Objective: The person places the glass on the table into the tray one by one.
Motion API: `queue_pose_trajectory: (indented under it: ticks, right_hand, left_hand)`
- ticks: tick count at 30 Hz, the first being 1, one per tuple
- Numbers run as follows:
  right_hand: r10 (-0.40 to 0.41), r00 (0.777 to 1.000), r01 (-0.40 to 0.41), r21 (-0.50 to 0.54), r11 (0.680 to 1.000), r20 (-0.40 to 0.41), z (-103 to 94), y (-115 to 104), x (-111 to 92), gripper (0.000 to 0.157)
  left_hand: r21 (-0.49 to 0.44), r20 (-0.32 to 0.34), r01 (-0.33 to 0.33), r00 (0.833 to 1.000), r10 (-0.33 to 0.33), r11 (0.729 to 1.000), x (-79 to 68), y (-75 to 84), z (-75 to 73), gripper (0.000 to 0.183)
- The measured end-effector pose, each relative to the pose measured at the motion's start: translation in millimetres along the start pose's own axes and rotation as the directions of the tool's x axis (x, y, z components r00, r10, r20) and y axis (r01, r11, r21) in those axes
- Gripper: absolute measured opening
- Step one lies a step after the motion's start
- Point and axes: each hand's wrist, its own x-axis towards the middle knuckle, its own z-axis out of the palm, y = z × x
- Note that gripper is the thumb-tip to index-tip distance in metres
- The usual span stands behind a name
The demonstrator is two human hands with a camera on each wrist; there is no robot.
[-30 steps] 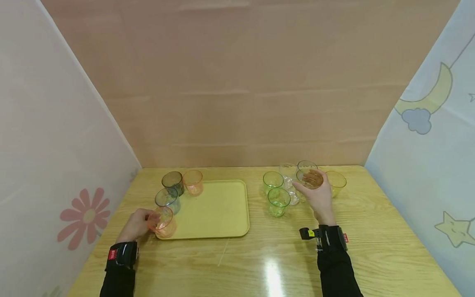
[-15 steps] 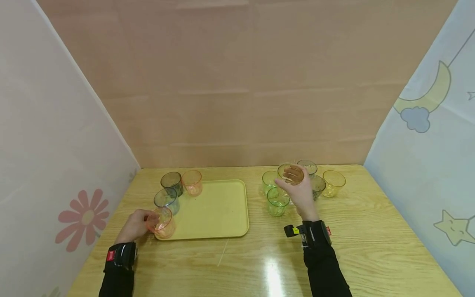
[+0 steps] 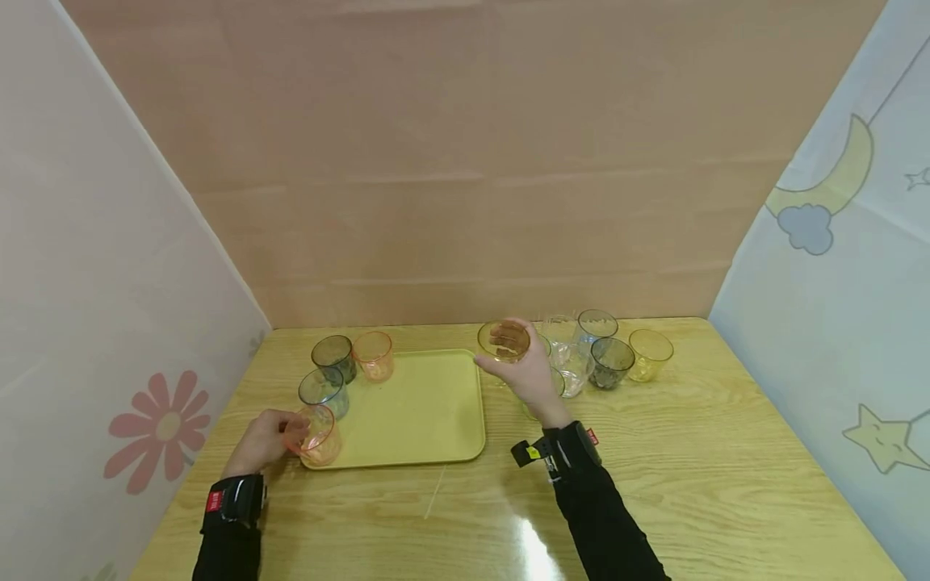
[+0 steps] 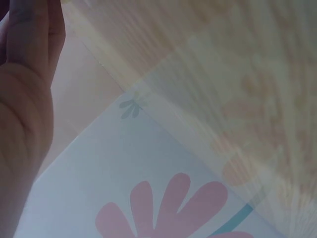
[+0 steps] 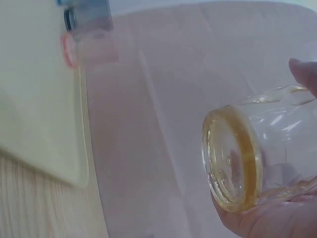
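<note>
My right hand grips a yellow glass and carries it raised near the right edge of the yellow tray. In the right wrist view the thick base of this glass faces the camera, with thumb and fingers around its sides. At the tray's front left corner, my left hand holds a pink glass by its left side. Behind that glass stand a blue glass, a dark grey glass and a second pink glass along the tray's left side and back corner.
Right of the tray is a cluster: clear glasses, a blue one, a dark grey one and a yellow one. Green glasses are partly hidden behind my right hand. Walls enclose the wooden table.
My right hand has carried the yellow glass leftward from the cluster of glasses to near the tray's right edge. My left hand stays at the pink glass.
</note>
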Motion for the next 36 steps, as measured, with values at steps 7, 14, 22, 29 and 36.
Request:
queue_pose_trajectory:
  ticks: [7, 14, 22, 29, 36]
  right_hand:
    - [0.021, 0.992, -0.017, -0.030, 0.999, 0.125, 39.6, 9, 2, 0.072]
    - [0.058, 0.978, -0.048, -0.053, 0.997, 0.202, 72.5, 21, 4, 0.070]
    - [0.031, 0.980, 0.000, -0.156, 0.988, 0.197, 107.4, 38, 9, 0.073]
    - [0.061, 0.979, 0.003, -0.315, 0.949, 0.193, 133.5, 48, 11, 0.078]
    - [0.147, 0.964, -0.054, -0.379, 0.924, 0.221, 149.3, 64, 15, 0.083]
  left_hand:
    - [-0.009, -0.008, -0.007, 1.000, 0.007, 1.000, -1.9, 0.3, 0.3, 0.026]
    - [-0.014, 0.000, 0.013, 1.000, -0.013, 1.000, -3.0, 0.6, 0.2, 0.027]
    - [-0.010, 0.006, 0.026, 1.000, -0.026, 1.000, -2.2, 1.2, -0.8, 0.026]
    - [-0.016, 0.018, 0.028, 0.999, -0.028, 0.999, -1.7, 0.0, -1.6, 0.025]
    - [-0.011, 0.013, 0.005, 1.000, -0.004, 1.000, -1.4, -0.1, -0.7, 0.024]
